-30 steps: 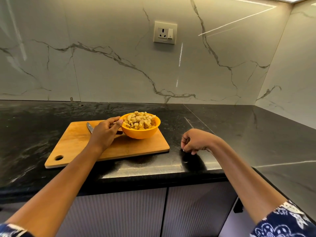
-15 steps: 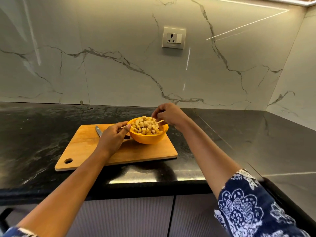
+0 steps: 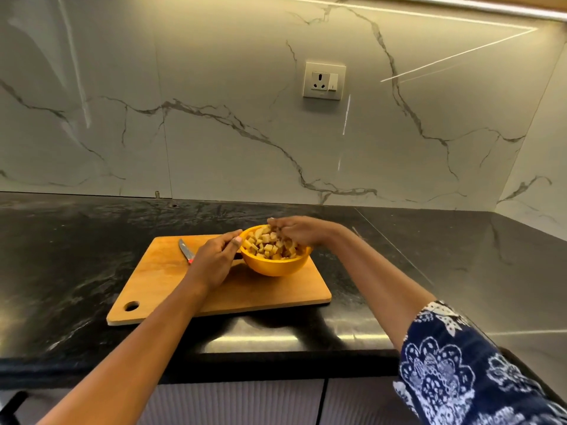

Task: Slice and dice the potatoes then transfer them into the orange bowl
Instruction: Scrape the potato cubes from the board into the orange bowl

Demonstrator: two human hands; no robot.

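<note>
diced potatoes (image 3: 270, 248) in orange bowl (image 3: 276, 267) on wooden board (image 3: 165, 277)

One view: head-worn wide-angle. Sits at standing height just back from the near edge of the black surface (image 3: 76, 271), facing forward and down toward the marble backsplash (image 3: 214, 87). Backsplash fills the upper half of frame, surface the middle band. Wall socket (image 3: 324, 81) upper centre, cutting board (image 3: 159, 286) and orange bowl (image 3: 276, 266) mid-frame at arm's reach. Left forearm (image 3: 138, 348) and right forearm (image 3: 377, 286) enter from the bottom corners. Cabinet fronts (image 3: 245, 403) show under the edge; side wall (image 3: 546, 148) closes the corner at right.
</note>
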